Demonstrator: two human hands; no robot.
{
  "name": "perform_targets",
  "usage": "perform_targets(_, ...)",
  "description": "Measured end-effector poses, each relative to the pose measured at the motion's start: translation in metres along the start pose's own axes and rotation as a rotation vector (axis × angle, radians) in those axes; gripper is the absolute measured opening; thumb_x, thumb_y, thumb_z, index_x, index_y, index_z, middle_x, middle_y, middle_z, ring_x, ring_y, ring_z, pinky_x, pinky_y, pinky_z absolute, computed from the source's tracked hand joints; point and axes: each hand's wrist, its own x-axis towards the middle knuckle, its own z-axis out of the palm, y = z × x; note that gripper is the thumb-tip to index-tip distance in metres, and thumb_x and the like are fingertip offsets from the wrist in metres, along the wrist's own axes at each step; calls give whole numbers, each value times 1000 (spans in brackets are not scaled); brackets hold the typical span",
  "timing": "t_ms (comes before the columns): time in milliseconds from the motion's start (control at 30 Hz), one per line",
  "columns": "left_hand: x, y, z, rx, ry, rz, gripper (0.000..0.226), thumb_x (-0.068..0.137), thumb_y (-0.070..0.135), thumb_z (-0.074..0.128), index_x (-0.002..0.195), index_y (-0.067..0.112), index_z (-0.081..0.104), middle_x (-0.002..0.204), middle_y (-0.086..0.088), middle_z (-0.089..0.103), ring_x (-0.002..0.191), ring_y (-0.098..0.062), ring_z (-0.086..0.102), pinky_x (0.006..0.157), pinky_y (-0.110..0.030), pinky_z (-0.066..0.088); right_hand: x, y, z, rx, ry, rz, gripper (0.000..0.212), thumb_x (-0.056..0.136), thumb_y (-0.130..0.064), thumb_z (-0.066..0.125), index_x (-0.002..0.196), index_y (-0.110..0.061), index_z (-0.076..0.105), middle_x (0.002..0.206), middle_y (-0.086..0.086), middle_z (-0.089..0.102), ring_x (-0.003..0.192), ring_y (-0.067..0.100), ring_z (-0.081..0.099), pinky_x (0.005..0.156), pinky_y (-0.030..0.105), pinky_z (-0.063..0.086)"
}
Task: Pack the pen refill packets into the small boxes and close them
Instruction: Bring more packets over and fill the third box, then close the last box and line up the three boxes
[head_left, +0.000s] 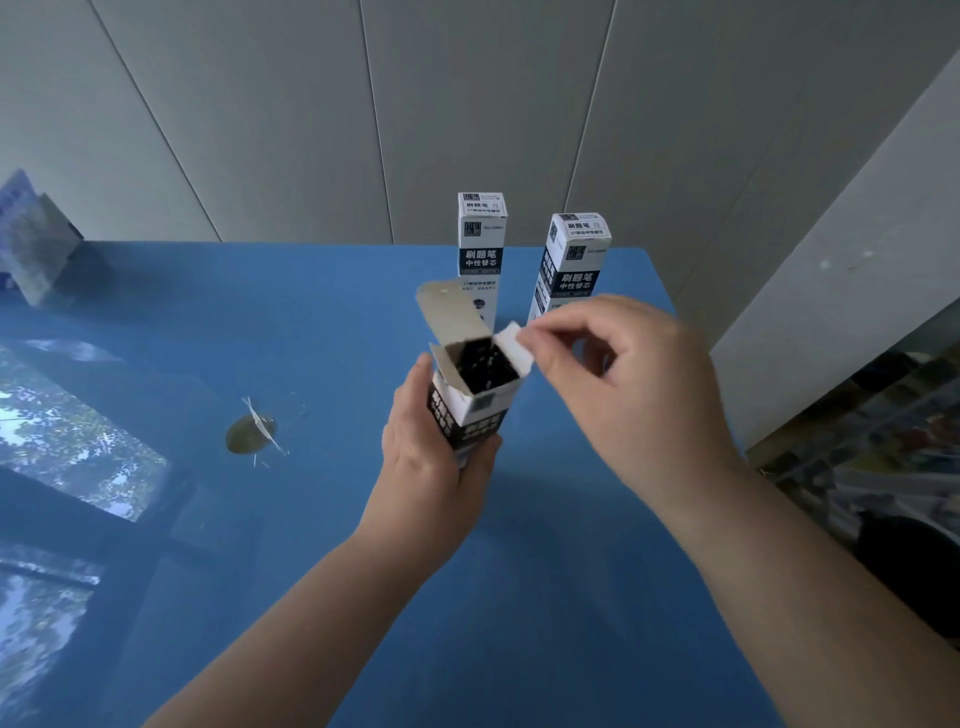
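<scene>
My left hand (431, 457) grips a small black-and-white box (470, 410) upright above the blue table (545, 597). Its top is open, with dark refills (485, 366) visible inside and the lid flap (452, 309) standing up at the back. My right hand (628, 384) pinches the white side flap (514, 345) at the box's right edge between thumb and forefinger. Two closed boxes of the same kind stand upright behind: one (481, 234) at the back centre, the other (574, 260) just right of it, partly hidden by my right hand.
A round hole with a scrap of paper (252, 431) lies left of the box on the table. A tilted blue-grey card (36, 239) leans at the far left. Grey wall panels close the back. Cluttered shelves (883, 441) sit beyond the table's right edge.
</scene>
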Motion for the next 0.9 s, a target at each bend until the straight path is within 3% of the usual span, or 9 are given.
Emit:
perform_targets(67, 3, 1, -3, -47, 17, 44, 78, 90, 9, 64, 149, 8, 13, 132, -15, 44, 118, -28, 53, 93, -46, 52, -10, 16, 7, 118, 105, 8, 15, 91, -32, 71, 84, -19, 71, 74, -8, 64, 66, 15, 56, 60, 23, 43)
perform_targets(167, 7, 4, -8, -136, 18, 157, 69, 95, 14, 59, 147, 25, 15, 133, -12, 45, 118, -18, 55, 92, -19, 49, -24, 35, 20, 385, -60, 289, 30, 79, -51, 74, 97, -28, 67, 93, -9, 71, 86, 9, 67, 77, 29, 54)
perform_targets(267, 9, 0, -11, -163, -65, 184, 66, 97, 18, 55, 148, 32, 16, 138, -13, 45, 124, -24, 55, 100, -32, 49, -29, 44, 32, 579, -280, 289, 40, 78, -51, 79, 114, -40, 65, 118, -10, 73, 114, 12, 68, 98, 40, 55)
perform_targets(367, 12, 0, -16, -179, -146, 172, 66, 97, 12, 57, 143, 39, 18, 137, -13, 46, 121, -28, 57, 97, -47, 52, -26, 44, 35, 740, -278, 220, 40, 84, -46, 79, 121, -38, 65, 132, -3, 69, 123, 22, 65, 103, 49, 51)
perform_targets(433, 15, 2, -19, -201, -197, 208, 59, 98, 14, 55, 139, 39, 21, 134, -8, 50, 121, -29, 57, 97, -46, 54, -23, 45, 33, 762, -250, 174, 34, 86, -41, 78, 117, -34, 67, 139, -6, 64, 124, 23, 65, 101, 43, 54)
perform_targets(533, 21, 3, -20, -212, -239, 230, 55, 98, 12, 56, 136, 33, 22, 126, 2, 52, 114, -23, 59, 98, -41, 53, -20, 46, 28, 700, -237, 106, 29, 87, -40, 77, 115, -39, 68, 136, -13, 65, 120, 18, 66, 97, 28, 54)
perform_targets(633, 26, 4, -20, -230, -251, 250, 53, 98, 11, 58, 134, 35, 29, 127, -6, 53, 117, -25, 59, 100, -43, 52, -17, 54, 23, 578, -233, 26, 35, 90, -31, 76, 124, -36, 68, 136, -8, 65, 124, 21, 65, 100, 37, 55)
perform_targets(800, 31, 20, -27, -416, -93, 236, 44, 97, 36, 62, 129, 49, 35, 136, -10, 48, 131, -31, 50, 103, -48, 48, -14, 58, 16, 450, -235, -60, 32, 92, -30, 74, 124, -28, 70, 138, -10, 64, 127, 17, 63, 98, 38, 57)
perform_targets(900, 39, 31, -33, -384, -57, 243, 26, 101, 39, 53, 127, 39, 49, 133, -11, 51, 130, -33, 51, 100, -50, 50, -15, 55, 16, 437, -252, -79, 33, 92, -30, 73, 124, -23, 69, 138, -10, 64, 126, 16, 64, 97, 38, 57)
